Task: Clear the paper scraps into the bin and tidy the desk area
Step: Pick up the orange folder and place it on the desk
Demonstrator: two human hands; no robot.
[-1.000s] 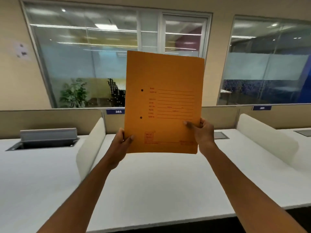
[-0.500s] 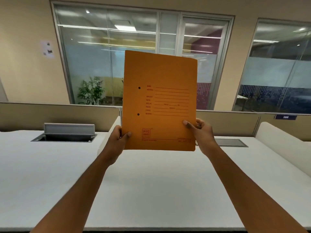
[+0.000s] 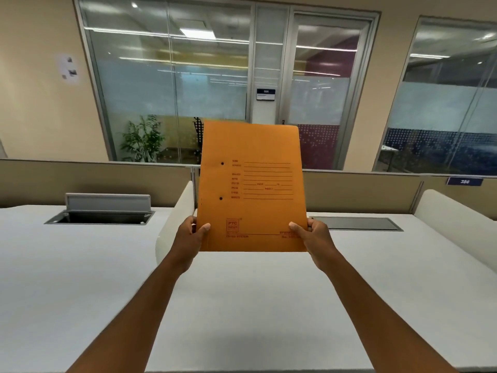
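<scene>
From the head camera you look across a white, matte table [image 3: 255, 305] that runs wide to both sides, split by rounded white dividers [image 3: 177, 222]. At far left a grey cable hatch [image 3: 107, 208] stands with its lid raised; at far right a second hatch [image 3: 355, 224] lies shut and flush. Beige partition panels [image 3: 94, 181] close the far edge, and beyond them glass office walls [image 3: 172, 84] with frosted bands show a potted plant [image 3: 142, 140].

You hold an orange card file folder [image 3: 251, 187] upright above the table, flat and stiff, with two punched holes on its left side and red printed form lines facing you. Your left hand [image 3: 189, 238] pinches its lower left corner, thumb on the front, fingers behind. Your right hand [image 3: 312, 239] pinches the lower right corner in the same grip. The folder rises above both hands, clear of the table.
</scene>
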